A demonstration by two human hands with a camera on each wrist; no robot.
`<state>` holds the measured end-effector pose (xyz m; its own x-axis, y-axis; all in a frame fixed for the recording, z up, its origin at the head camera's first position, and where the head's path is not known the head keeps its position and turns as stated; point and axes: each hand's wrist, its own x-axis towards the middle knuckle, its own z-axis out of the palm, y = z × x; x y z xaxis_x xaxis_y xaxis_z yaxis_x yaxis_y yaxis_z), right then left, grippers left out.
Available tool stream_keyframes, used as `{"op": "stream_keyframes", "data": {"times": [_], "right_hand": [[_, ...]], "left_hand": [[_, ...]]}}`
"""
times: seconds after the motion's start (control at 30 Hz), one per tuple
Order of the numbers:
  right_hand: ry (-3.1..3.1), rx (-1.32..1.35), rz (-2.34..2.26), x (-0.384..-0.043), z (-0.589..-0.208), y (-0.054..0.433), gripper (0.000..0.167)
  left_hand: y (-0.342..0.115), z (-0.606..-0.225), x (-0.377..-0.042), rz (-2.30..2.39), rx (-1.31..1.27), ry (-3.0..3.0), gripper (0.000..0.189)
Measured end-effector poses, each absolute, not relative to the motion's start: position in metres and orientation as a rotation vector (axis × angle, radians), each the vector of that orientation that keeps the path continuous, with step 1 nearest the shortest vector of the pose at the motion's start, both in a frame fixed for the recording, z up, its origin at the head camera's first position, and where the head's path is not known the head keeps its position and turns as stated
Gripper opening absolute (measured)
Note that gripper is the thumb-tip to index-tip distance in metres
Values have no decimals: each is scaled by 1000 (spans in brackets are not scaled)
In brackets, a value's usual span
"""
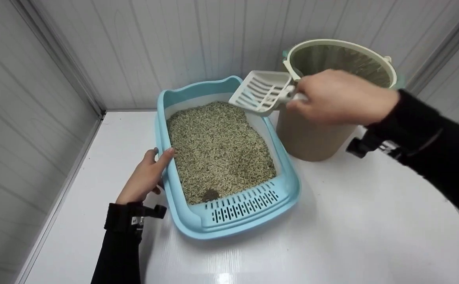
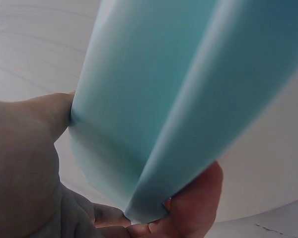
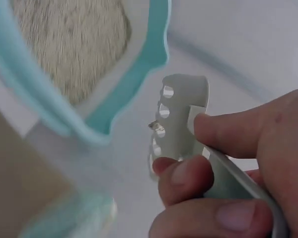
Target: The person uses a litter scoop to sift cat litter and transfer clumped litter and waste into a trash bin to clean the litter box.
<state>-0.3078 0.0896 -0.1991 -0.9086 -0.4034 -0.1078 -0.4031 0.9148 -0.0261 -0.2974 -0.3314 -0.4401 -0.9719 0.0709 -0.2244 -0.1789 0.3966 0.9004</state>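
1. Left hand (image 1: 144, 177): clamping onto the left side of the litter tray, thumb lying over the rim, fingers curling beneath its edge.
2. Right hand (image 1: 342, 96): gripping the scoop by its handle, thumb and fingers closing round it; slightly blurred in the head view.
3. Scoop (image 1: 263, 92), pale, slotted: hanging in the air near the tray's far right corner, beside the bin; a small fragment (image 3: 159, 127) is showing at its slotted edge in the right wrist view.
4. Litter tray (image 1: 237, 232), light blue: standing on the white table (image 1: 340, 221), its perforated ledge facing the near side.
5. Litter (image 1: 217, 146), granular, tan to grey-green: covering the tray floor; a dark clump (image 1: 210, 195) is lying by the ledge.
6. Bin (image 1: 308, 136), brownish with a cream rim: standing right of the tray, a translucent liner (image 1: 332, 59) lining it.
7. Wall panels (image 1: 174, 43), pale grey: rising behind.
8. Black sleeves (image 1: 117, 256): covering both forearms.
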Motion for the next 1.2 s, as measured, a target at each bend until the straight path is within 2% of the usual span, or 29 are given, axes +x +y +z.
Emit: {"op": "stream_keyframes", "data": {"times": [0.13, 0.3, 0.57, 0.77, 0.97, 1.2], "right_hand": [[2794, -653, 74, -310, -239, 48, 32], [2655, -648, 204, -322, -280, 21, 22], [2528, -496, 245, -352, -284, -1, 28], [2483, -397, 178, -358, -285, -16, 30], [2496, -303, 103, -360, -307, -26, 32], [2590, -367, 100, -373, -343, -30, 43]], "left_hand": [[-327, -444, -300, 1610, -92, 2431, 122], [-321, -448, -299, 1623, -102, 2410, 119], [-324, -441, -297, 1607, -84, 2429, 124], [-326, -440, -295, 1607, -84, 2433, 123], [-323, -440, -293, 1606, -87, 2427, 122], [-322, -438, -295, 1602, -82, 2428, 123]]}}
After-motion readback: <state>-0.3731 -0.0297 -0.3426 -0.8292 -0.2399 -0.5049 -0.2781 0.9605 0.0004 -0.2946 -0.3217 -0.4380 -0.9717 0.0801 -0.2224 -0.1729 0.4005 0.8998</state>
